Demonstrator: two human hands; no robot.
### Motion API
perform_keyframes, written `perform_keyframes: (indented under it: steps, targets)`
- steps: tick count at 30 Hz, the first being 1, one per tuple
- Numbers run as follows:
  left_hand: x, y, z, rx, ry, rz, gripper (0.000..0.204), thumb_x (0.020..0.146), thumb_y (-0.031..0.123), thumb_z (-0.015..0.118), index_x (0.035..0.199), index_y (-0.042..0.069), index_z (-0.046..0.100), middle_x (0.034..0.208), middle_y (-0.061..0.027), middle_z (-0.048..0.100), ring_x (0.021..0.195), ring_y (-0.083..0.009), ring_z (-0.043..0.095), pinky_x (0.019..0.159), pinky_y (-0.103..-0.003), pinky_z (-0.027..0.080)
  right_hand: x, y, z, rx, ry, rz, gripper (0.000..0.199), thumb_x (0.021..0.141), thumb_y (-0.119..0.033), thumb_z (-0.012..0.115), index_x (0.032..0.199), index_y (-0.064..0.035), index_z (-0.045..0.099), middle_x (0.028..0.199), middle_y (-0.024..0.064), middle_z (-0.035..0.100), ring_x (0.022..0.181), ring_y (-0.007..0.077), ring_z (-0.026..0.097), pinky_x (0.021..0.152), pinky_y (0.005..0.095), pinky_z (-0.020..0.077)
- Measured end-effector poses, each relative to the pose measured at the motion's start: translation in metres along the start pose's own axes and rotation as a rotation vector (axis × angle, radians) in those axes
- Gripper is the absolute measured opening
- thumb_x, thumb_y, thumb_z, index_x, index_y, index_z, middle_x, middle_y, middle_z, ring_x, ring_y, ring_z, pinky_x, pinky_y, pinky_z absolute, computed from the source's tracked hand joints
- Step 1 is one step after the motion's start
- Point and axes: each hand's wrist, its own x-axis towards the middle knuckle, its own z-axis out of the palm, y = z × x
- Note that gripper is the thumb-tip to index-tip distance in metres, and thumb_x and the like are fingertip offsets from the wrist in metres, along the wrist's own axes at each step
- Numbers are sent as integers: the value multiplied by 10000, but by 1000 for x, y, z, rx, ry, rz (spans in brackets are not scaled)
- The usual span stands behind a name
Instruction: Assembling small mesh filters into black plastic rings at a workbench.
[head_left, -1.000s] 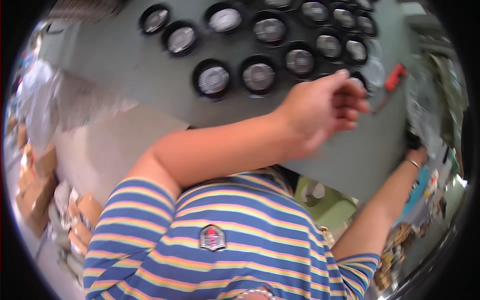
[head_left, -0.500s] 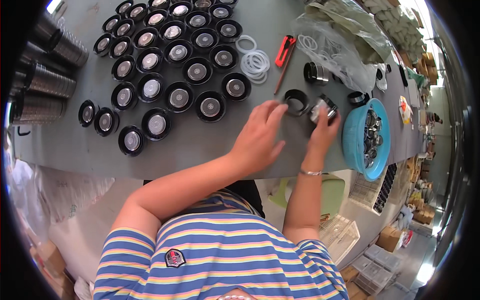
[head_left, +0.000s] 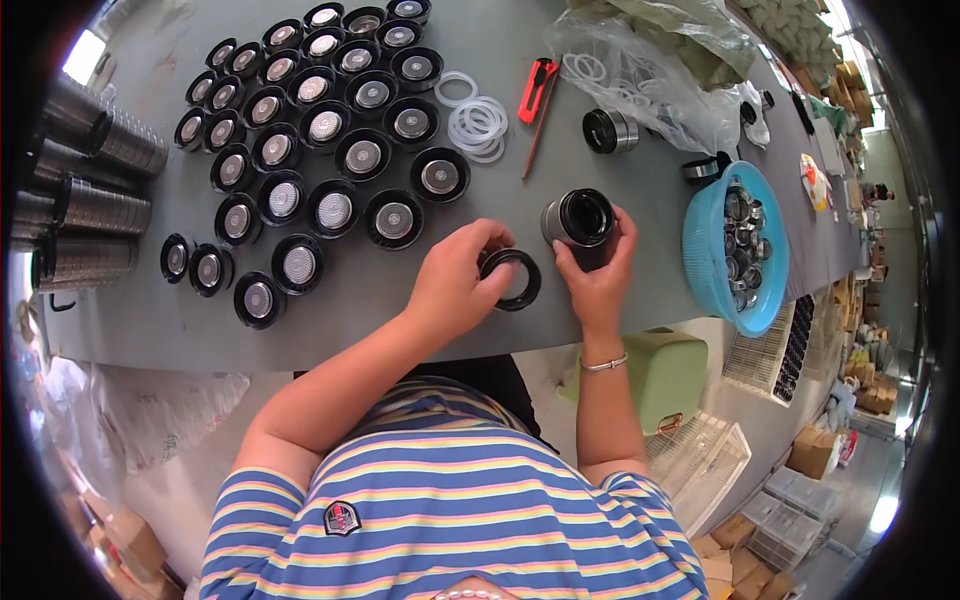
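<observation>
In my left hand (head_left: 452,285) a black plastic ring (head_left: 529,288) is pinched between thumb and fingers, its opening turned up. My right hand (head_left: 600,285) is wrapped round a short black-and-silver cylindrical piece (head_left: 583,217), like a cup lid, from its right side. The ring and the cylinder are apart, a small gap between them. Left of my hands stand many black round caps with silver discs in them, one black cap (head_left: 395,219) nearest the left hand. A similar black-and-silver cylinder (head_left: 610,131) lies on the grey table (head_left: 400,310) farther back.
A blue plastic basket (head_left: 703,250) of small metal pieces is at the right. Beyond my hands lie clear rings (head_left: 478,130), a red utility knife (head_left: 537,90), a thin brown stick (head_left: 535,140) and a clear plastic bag (head_left: 680,95). Stacked metal cups (head_left: 100,205) stand far left.
My left hand has drawn nearer and to the left, now holding the black ring that stood on the table. The right hand has moved left and turned the cylinder upright.
</observation>
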Motion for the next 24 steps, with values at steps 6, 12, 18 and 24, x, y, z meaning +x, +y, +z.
perform_keyframes:
  steps: [6,12,18,24]
  targets:
    - [-28,6,-27,-366,1,-177,180,1084,77,664,1253,18,680,1045,-5,728,913,-57,664,773,-234,545,-16,-20,1,82,-245,-111,806,820,-87,899,1509,-39,483,1430,145,655,1300,258,668,1134,387,522]
    - [-14,24,-22,-395,137,5,192,1032,109,728,1205,27,739,933,-5,727,842,-66,654,701,-249,531,-30,-32,9,105,-355,-73,930,777,-171,950,1566,-69,469,1539,156,618,1390,326,627,1185,431,491]
    - [14,33,-6,253,103,296,274,955,240,753,1135,35,780,1112,-128,743,1057,-360,670,952,-457,536,-18,-56,-18,-69,-286,-314,1084,727,-318,1001,1619,-60,442,1585,185,570,1521,385,473,1254,495,399]
    - [15,29,-6,107,-51,389,748,798,343,942,1413,56,628,1298,-138,687,1228,-355,668,1064,-429,529,34,-55,-119,-476,79,-543,420,941,-295,848,1276,-61,748,1365,130,726,1261,322,691,1082,456,540]
